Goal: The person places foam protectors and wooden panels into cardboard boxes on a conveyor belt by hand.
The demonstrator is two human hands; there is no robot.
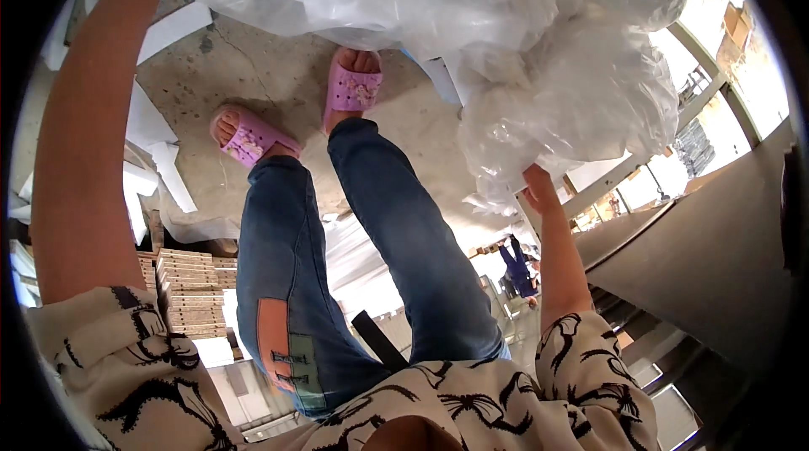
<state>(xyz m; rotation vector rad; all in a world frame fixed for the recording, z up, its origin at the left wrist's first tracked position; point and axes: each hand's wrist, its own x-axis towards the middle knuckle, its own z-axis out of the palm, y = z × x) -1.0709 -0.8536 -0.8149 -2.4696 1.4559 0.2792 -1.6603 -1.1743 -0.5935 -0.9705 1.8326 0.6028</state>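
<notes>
A large crumpled bundle of clear plastic film (573, 97) spreads across the top and upper right. At its lower edge, my right hand (539, 187) is closed on a gathered part of the film, with its fingertips partly covered. My left arm reaches up along the left side to the top edge. That hand lies outside the picture, so its hold cannot be seen.
Pink clogs (354, 89) on my feet stand on the concrete floor (253, 64). White foam strips (173, 177) lie at the left, near stacked wooden boards (187, 291). A metal frame (607, 186) and a grey panel (699, 232) stand at the right. Another person (517, 268) is farther off.
</notes>
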